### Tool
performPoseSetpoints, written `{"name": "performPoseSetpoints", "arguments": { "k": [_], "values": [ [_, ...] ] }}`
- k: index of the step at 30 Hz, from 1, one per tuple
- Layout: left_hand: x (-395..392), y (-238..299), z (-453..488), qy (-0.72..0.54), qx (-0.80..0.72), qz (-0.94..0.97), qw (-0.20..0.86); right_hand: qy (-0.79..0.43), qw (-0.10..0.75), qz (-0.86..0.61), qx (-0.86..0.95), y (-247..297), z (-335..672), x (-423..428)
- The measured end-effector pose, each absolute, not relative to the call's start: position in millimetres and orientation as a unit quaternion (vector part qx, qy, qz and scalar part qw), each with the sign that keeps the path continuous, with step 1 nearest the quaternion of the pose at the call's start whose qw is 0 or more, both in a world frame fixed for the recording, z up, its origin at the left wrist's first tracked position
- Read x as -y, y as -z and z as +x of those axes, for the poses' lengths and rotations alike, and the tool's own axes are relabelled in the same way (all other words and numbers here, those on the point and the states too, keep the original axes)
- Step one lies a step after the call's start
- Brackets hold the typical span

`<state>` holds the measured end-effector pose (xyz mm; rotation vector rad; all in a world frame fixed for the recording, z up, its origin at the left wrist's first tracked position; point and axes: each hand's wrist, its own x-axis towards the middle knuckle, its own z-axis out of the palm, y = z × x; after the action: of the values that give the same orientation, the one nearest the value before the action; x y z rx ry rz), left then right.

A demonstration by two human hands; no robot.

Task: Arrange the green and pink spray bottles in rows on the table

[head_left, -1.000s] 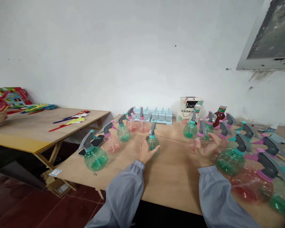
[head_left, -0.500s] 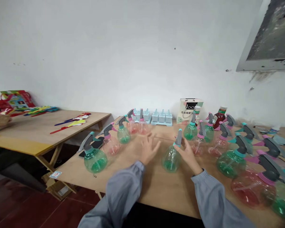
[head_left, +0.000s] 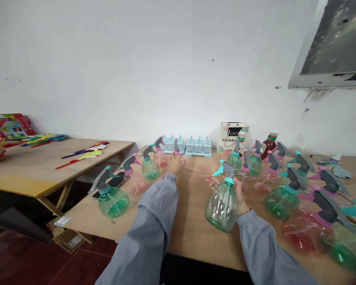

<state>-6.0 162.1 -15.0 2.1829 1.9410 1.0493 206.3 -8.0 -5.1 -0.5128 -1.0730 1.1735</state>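
Observation:
My right hand (head_left: 239, 194) is wrapped around the neck of a green spray bottle (head_left: 222, 208), which is tilted and raised off the table, its turquoise trigger pointing left. Farther back, my left hand (head_left: 175, 164) has its fingers closed around a pink-collared spray bottle (head_left: 176, 147); only the grey head shows clearly, and the hand hides the body. To its left stand a pink spray bottle (head_left: 161, 159), a green one (head_left: 150, 169), another pink one (head_left: 134, 183) and a large-looking green one (head_left: 114, 202) at the near left.
Several green and pink spray bottles (head_left: 281, 202) crowd the table's right side. Light-blue popsicle moulds (head_left: 198, 147), a paper bag (head_left: 225, 144) and a dark red bottle (head_left: 267, 145) stand near the wall. A second table (head_left: 38, 170) on the left bears colourful flat items.
My right hand has lifted the green spray bottle and turned its trigger leftward. My left hand has reached forward from open air to the pink-collared spray bottle. The view has shifted slightly right.

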Motion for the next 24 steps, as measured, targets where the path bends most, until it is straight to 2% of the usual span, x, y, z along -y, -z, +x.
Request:
{"name": "performPoseSetpoints", "arguments": {
  "k": [4,7,13,24],
  "values": [
    [-100,50,-1,-0.342,-0.571,0.745,-0.05,-0.414,0.676,-0.307,0.527,11,208,6],
    [-66,69,-4,-0.349,-0.54,0.759,-0.101,-0.392,0.661,-0.332,0.547,21,206,4],
    [-52,72,-8,-0.354,-0.53,0.768,-0.074,-0.398,0.684,-0.28,0.543,29,198,4],
    [-53,71,-8,-0.349,-0.527,0.772,-0.058,-0.451,0.656,-0.296,0.528,32,205,6]
  ]
}}
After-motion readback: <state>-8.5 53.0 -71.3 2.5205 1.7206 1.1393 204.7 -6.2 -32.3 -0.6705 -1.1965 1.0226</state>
